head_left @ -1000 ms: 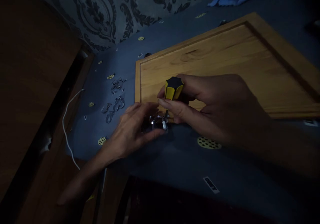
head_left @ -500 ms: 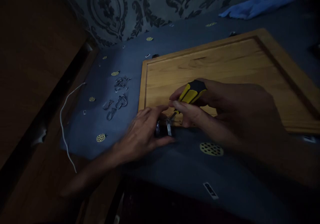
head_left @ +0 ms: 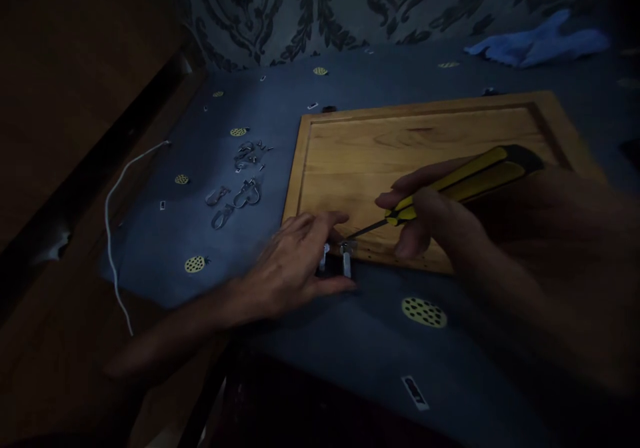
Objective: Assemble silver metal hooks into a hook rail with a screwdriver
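In my right hand [head_left: 450,221] is a screwdriver [head_left: 465,178] with a yellow and black handle, held slanted. Its thin shaft points down to the left, and the tip meets a small metal clamp [head_left: 347,261]. My left hand [head_left: 290,261] curls its fingers and thumb around a small dark piece that carries this clamp and a second metal band [head_left: 324,256]. Most of that dark piece is hidden by the hand and the dim light. It sits at the front edge of a wooden cutting board [head_left: 360,161].
Left of the board lie loose metal clamps [head_left: 247,193] and several small screws [head_left: 261,145] on a blue cloth [head_left: 300,348] printed with pineapples. A white cord [head_left: 107,235] hangs at the left edge. Blue gloves or a rag [head_left: 540,43] lie at the back right.
The screwdriver has tilted from steep to much flatter, its handle swinging right with my right hand. My left hand keeps its hold. The view has shifted slightly.
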`<state>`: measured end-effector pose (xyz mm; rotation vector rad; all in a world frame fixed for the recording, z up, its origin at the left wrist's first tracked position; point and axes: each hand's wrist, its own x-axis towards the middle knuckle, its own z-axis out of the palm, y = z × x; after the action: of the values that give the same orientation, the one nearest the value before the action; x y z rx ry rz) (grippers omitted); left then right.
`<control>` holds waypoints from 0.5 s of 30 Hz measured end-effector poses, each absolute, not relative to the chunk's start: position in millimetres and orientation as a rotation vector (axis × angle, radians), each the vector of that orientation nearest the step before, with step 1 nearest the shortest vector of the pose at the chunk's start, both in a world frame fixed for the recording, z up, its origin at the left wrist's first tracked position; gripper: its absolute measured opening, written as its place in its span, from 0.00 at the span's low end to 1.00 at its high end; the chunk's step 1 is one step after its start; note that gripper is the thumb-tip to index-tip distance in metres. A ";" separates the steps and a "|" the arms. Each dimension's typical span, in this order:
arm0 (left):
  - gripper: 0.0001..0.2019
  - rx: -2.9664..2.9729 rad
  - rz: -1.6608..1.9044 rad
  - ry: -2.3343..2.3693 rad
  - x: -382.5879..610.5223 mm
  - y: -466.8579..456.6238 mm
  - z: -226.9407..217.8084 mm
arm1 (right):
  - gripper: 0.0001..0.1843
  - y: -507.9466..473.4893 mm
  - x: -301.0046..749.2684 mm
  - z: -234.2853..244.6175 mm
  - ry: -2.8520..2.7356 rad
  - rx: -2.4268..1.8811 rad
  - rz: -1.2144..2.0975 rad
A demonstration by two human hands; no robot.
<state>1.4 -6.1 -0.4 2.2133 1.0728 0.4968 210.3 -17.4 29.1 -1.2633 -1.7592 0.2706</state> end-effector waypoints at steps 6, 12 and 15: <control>0.37 2.210 0.470 1.085 1.9 -5.4 -0.4 | 0.16 -24.6 220.8 23.2 -1.739 -1.266 0.258; 0.37 2.226 0.470 1.072 2.0 -5.3 0.2 | 0.18 -20.7 228.6 13.8 -1.739 -1.295 0.210; 0.36 2.204 0.464 1.074 2.2 -5.0 0.7 | 0.17 -18.7 220.6 17.0 -1.757 -1.292 0.197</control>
<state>2.2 -5.0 0.7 2.2036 1.0737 0.4638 220.6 -18.7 17.0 -1.2918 -1.7567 0.1970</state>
